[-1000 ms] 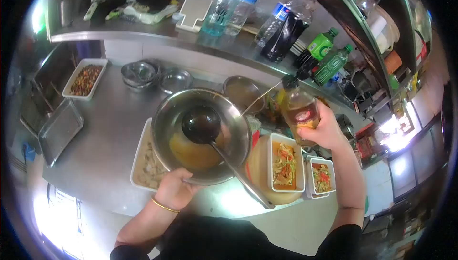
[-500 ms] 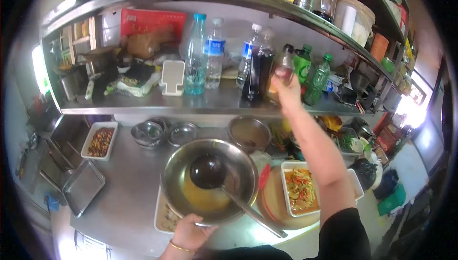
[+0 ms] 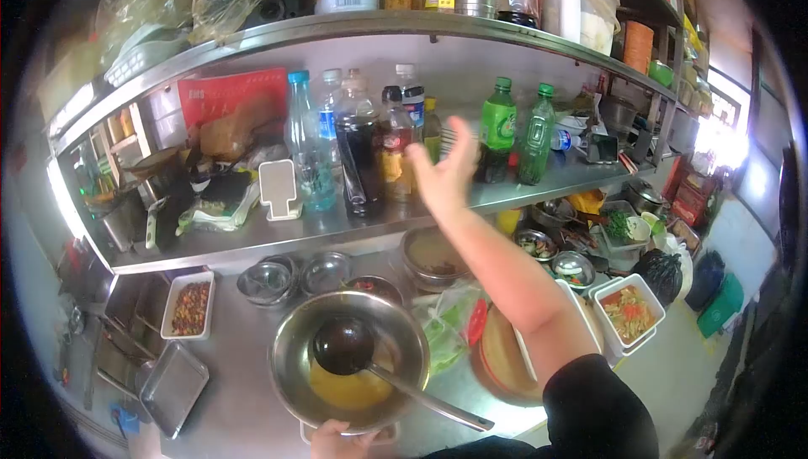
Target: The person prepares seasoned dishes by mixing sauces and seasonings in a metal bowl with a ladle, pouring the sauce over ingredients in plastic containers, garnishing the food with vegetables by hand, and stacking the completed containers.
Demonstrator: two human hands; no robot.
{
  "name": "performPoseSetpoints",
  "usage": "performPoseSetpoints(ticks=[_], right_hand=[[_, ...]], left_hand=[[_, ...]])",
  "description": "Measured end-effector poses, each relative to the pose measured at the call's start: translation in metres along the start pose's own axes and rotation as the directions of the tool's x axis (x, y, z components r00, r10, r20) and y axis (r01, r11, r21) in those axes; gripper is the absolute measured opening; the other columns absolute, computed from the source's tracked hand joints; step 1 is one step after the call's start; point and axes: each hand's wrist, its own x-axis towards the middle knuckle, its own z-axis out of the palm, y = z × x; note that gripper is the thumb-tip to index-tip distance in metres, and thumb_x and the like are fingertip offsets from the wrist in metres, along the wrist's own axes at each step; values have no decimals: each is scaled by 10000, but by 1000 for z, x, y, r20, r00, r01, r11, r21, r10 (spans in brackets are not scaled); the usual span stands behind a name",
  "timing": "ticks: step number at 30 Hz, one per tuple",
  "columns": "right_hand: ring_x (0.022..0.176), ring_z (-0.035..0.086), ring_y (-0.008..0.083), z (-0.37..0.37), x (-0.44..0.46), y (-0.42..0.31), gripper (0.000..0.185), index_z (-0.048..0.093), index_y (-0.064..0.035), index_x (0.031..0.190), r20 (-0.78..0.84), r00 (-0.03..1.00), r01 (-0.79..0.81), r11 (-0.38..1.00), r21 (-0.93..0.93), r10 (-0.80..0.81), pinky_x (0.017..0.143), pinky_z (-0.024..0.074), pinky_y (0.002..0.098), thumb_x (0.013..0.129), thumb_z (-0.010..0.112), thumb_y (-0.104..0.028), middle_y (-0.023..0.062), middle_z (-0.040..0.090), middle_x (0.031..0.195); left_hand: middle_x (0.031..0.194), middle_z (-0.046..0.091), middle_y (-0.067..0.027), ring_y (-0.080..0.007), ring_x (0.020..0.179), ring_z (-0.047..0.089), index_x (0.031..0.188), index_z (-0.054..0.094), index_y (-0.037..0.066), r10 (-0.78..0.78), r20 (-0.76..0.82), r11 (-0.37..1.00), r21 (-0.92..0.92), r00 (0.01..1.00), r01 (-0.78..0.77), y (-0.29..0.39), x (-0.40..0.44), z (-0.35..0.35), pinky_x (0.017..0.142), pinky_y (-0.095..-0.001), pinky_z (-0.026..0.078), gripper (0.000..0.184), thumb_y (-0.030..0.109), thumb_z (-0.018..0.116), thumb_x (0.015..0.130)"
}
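My left hand (image 3: 343,440) grips the near rim of a large steel bowl (image 3: 290,358). Yellowish liquid (image 3: 349,385) lies in the bowl, and a ladle (image 3: 429,400) with a dark, round head rests in it, its handle over the right rim. My right hand (image 3: 446,169) is raised at the shelf with fingers spread and nothing in it. Just left of it stands a bottle of amber liquid (image 3: 397,152) with a black cap, upright on the shelf beside a big bottle of dark liquid (image 3: 359,156). Green bottles (image 3: 498,131) stand to the right of the hand.
A metal shelf edge (image 3: 278,250) crosses above the counter, with an upper shelf (image 3: 337,23) over it. On the counter are a white tray of small brown pieces (image 3: 189,307), an empty metal tray (image 3: 174,387), small steel bowls (image 3: 326,272) and a white food container (image 3: 627,314).
My right hand carried the amber bottle from above the counter up to the shelf and let go of it. The view has tilted upward. My left hand stays at the bowl.
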Motion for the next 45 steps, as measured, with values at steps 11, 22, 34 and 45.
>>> performPoseSetpoints(ticks=[11,22,34,45], right_hand=[[986,640,366,-64,52,91,700,520,14,1183,201,938,-254,954,-162,284,892,487,427,662,845,-321,208,647,1063],[871,542,178,-156,-60,-33,177,632,-144,911,925,-204,961,114,251,-320,858,387,343,742,620,-197,-13,578,829],[844,571,155,-171,-62,-49,76,654,-156,808,926,-376,920,105,377,-31,907,371,322,737,643,-182,-31,612,742],[834,575,160,-188,-66,-38,80,656,-161,801,945,-324,943,101,318,42,868,371,333,732,638,-197,-33,627,751]], left_hand=[[1365,501,-187,-400,1230,513,1385,387,14,-30,88,997,-67,996,36,-7,19,-7,1009,-516,484,629,18,539,775],[1238,520,-191,-352,1109,553,1236,447,-27,-159,12,986,-52,987,159,-26,47,-24,965,-521,475,370,8,424,869],[1290,523,-239,-376,1193,543,1305,385,-96,-104,-26,993,59,994,105,-53,60,-12,1070,-512,436,456,2,389,860],[1317,497,-245,-380,1207,533,1318,363,-100,-142,2,983,121,990,141,-56,66,-5,1057,-511,451,481,0,396,849]])
